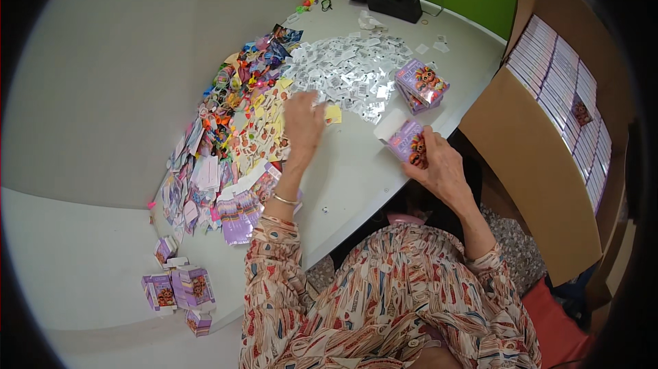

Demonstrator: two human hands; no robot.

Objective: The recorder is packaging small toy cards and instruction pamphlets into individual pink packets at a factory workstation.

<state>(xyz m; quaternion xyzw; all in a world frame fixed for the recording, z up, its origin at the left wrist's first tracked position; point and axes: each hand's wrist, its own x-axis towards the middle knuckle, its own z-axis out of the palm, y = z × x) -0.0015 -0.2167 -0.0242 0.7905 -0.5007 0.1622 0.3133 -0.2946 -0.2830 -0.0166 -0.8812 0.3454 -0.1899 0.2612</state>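
Note:
My right hand (444, 165) grips a small purple cardboard box (407, 141) with a cartoon figure on its front. The box is tilted, and its white end flap stands out toward the upper left. Over the piles, my left hand (304, 122) is smeared by motion, so I cannot tell whether its fingers hold anything. Just right of those fingers lies a yellow paper piece (333, 114). Beneath and beside the left hand are a heap of small yellow-and-white printed pieces (264, 124) and a broad spread of small clear-and-white sachets (349, 71).
Stacked purple boxes (423, 82) stand beyond my right hand. Colourful small trinkets (226, 84) line the left, above flat purple cartons (240, 217). More boxes (192, 285) sit at the lower left. A black tape dispenser (394, 4) is at the back. A packed large carton (534, 156) stands right.

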